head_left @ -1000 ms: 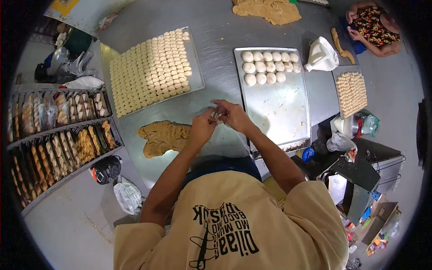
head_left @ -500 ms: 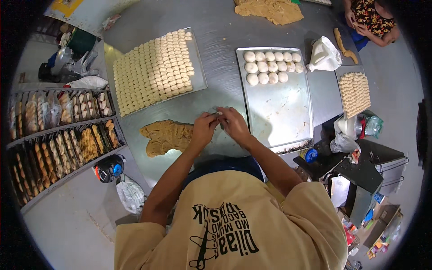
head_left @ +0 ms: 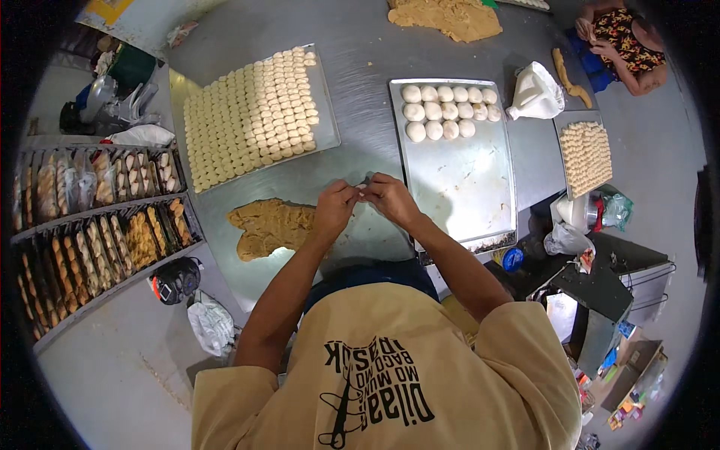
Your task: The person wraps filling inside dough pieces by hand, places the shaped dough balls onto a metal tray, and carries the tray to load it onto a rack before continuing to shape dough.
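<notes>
My left hand point(head_left: 336, 208) and my right hand point(head_left: 391, 197) meet over the steel table, fingertips pinched around a small pale piece that I cannot make out. A mass of brown dough point(head_left: 271, 225) lies just left of my left hand. Beyond it, a tray of small pale dough pieces point(head_left: 251, 120) in close rows fills the left of the table. To the right of my hands, a metal tray point(head_left: 461, 187) holds several white, powdered round balls point(head_left: 450, 110) in rows at its far end.
Racks of bread point(head_left: 101, 195) stand left. At right are a white cloth-like bag point(head_left: 537, 94), a smaller filled tray point(head_left: 585, 157) and a dark stand point(head_left: 592, 300) with clutter. A co-worker point(head_left: 622, 45) works at the far right. More dough point(head_left: 442, 16) lies at the back.
My joined hands have dipped slightly from a second ago, fingers shifting around the small piece. The co-worker's hands and body have moved a little.
</notes>
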A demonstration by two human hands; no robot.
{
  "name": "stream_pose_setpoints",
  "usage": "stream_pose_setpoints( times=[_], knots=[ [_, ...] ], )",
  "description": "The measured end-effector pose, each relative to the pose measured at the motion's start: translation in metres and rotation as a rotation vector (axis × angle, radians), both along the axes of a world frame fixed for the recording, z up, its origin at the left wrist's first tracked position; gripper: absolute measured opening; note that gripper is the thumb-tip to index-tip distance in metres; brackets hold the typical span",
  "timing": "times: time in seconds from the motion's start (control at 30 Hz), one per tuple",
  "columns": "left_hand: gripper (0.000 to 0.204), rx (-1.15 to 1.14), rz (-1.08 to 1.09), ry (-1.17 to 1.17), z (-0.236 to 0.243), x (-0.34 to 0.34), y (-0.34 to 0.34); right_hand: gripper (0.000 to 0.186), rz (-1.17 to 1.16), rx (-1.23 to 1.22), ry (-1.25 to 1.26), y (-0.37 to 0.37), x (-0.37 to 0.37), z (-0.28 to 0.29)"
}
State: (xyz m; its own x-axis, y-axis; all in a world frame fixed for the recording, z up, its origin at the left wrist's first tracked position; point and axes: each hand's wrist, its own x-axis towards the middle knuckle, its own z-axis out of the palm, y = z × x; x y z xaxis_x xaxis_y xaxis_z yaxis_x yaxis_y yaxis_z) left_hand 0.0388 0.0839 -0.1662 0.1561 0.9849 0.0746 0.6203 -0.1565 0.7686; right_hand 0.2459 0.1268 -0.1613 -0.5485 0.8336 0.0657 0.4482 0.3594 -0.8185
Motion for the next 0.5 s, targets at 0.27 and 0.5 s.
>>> stream_pose_setpoints(
  times=[0.27, 0.5],
  knots=[
    [0.021, -0.183, 0.227, -0.109, 0.005, 0.015, -0.02, 0.016, -0.12, -0.026, 0.064, -0.006, 0.018, 0.001],
    [0.017, -0.114, 0.294, -0.073, -0.007, 0.029, -0.019, 0.017, 0.052, 0.035, -0.007, 0.007, 0.012, -0.005]
  ],
)
